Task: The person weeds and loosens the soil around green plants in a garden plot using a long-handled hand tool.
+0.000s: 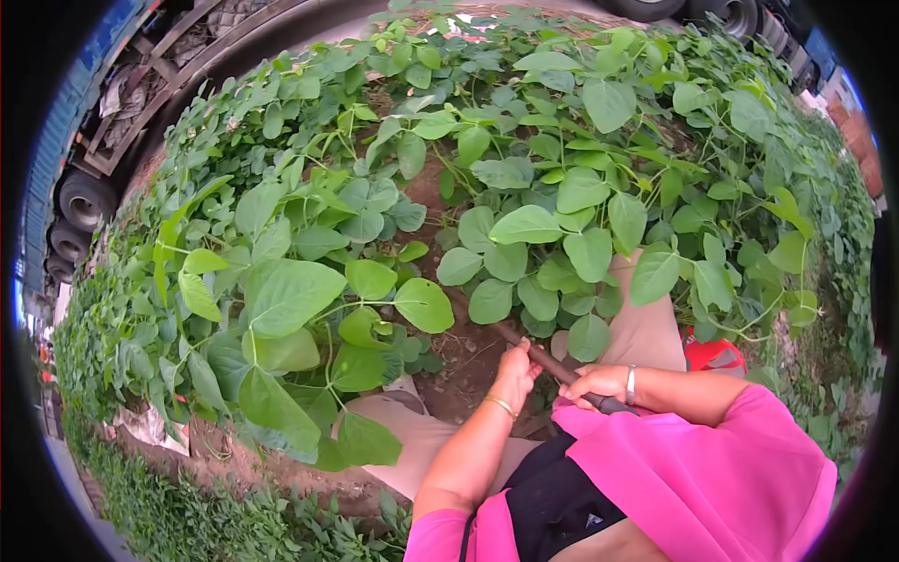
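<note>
A long wooden handle (554, 366) slants from the bare soil up toward my body. My left hand (518, 369), with a gold bangle at the wrist, is closed round the handle at its middle. Nearer my body, my right hand (597, 382), with a silver band at the wrist, wraps round the same handle close to its dark end. The far end of the handle disappears under broad green leaves (492, 300), so whatever is fixed there is hidden.
Dense leafy plants (290, 290) surround my legs on both sides. Brown soil (459, 375) shows between them. A red object (714, 355) lies beside my right leg. Trucks with large wheels (86, 200) stand beyond the plants at the upper left and upper right.
</note>
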A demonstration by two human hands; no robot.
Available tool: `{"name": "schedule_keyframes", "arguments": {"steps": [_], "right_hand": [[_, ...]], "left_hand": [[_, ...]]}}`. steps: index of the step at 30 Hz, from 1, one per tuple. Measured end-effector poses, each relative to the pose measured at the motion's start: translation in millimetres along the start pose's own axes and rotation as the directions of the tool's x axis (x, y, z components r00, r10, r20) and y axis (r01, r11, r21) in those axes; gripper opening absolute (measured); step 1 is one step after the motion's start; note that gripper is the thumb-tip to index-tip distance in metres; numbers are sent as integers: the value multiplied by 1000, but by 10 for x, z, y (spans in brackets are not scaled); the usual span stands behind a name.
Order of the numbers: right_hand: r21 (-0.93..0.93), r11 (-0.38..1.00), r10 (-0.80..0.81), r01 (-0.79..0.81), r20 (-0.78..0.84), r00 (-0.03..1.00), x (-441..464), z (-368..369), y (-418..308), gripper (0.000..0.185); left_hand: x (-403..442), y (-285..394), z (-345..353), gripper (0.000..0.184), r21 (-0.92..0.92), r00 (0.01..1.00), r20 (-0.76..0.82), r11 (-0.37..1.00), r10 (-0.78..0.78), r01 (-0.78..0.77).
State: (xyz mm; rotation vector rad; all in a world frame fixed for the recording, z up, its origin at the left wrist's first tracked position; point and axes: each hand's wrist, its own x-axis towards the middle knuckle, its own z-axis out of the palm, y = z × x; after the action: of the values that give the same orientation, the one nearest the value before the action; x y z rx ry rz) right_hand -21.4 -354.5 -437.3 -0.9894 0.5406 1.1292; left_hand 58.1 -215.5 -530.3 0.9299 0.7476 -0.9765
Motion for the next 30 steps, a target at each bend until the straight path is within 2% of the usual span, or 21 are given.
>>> {"name": "schedule_keyframes", "arguments": {"steps": [1, 3, 4, 6, 7, 9, 10, 13, 14, 15, 17, 18, 19, 21, 23, 25, 27, 28, 29, 30], "right_hand": [[87, 996, -9, 9, 2, 1000, -61, 101, -84, 24], [156, 987, -41, 34, 40, 998, -199, 181, -205, 19], [152, 988, -43, 37, 35, 998, -303, 196, -264, 19], [64, 988, -148, 142, 86, 985, -503, 235, -340, 25], [65, 988, -143, 137, 89, 986, -569, 254, -366, 25], [-88, 975, -204, 206, 32, 978, -658, 257, -386, 26], [-89, 969, -224, 229, 61, 973, -606, 158, -295, 26], [-82, 977, -184, 195, 122, 975, -634, 87, -199, 27], [-23, 985, -171, 173, 89, 981, -626, 100, -174, 18], [-27, 985, -169, 172, 89, 982, -572, 108, -179, 18], [20, 999, -31, 31, 6, 999, -299, 134, -159, 13], [-22, 999, 25, -25, -36, 999, -106, 113, -94, 13], [-67, 998, 7, -8, -26, 1000, -35, 174, -71, 14], [19, 1000, -5, 6, -27, 1000, -113, 224, -111, 18], [20, 999, -46, 46, 4, 999, -326, 252, -215, 20], [38, 997, -74, 73, 30, 997, -490, 276, -276, 21], [-212, 969, -117, 128, 62, 991, -579, 277, -365, 33], [-280, 945, -152, 169, 81, 985, -561, 281, -377, 32], [-279, 944, -156, 175, 89, 984, -518, 280, -391, 32], [-265, 945, -156, 189, 143, 977, -445, 266, -395, 32]], "left_hand": [[-65, 52, 31, 20, -78, 1000, -12, 997, -2, 1], [-234, 181, 93, 19, -96, 996, 46, 993, 79, -74], [-327, 261, 139, 19, -98, 995, 52, 992, 81, -76], [-520, 391, 213, 19, -79, 944, 204, 965, 260, -249], [-595, 447, 241, 19, -81, 945, 199, 966, 259, -247], [-739, 548, 310, 19, -37, 797, 409, 880, 445, -473], [-832, 537, 370, 19, 9, 754, 381, 813, 535, -582], [-831, 418, 351, 20, 66, 808, 374, 856, 455, -512], [-746, 354, 311, 21, 89, 868, 341, 906, 362, -413], [-571, 277, 254, 21, 86, 867, 340, 906, 365, -415], [-185, 111, 76, 20, 108, 981, 175, 989, 80, -100], [-94, 51, -5, 21, 106, 994, 111, 994, 3, -15], [-117, 69, -6, 21, 107, 994, 112, 994, 17, -29], [-184, 59, -21, 22, -64, 997, 70, 998, 34, -30], [-298, 168, 33, 22, -79, 990, 118, 994, 80, -71], [-564, 266, 91, 21, -87, 956, 206, 977, 210, -196], [-788, 399, 131, 20, -125, 901, 259, 937, 349, -327], [-850, 453, 122, 20, -116, 872, 246, 906, 423, -407], [-893, 481, 93, 19, -104, 839, 231, 870, 492, -482], [-900, 487, 56, 19, -97, 840, 225, 869, 494, -485]]}}
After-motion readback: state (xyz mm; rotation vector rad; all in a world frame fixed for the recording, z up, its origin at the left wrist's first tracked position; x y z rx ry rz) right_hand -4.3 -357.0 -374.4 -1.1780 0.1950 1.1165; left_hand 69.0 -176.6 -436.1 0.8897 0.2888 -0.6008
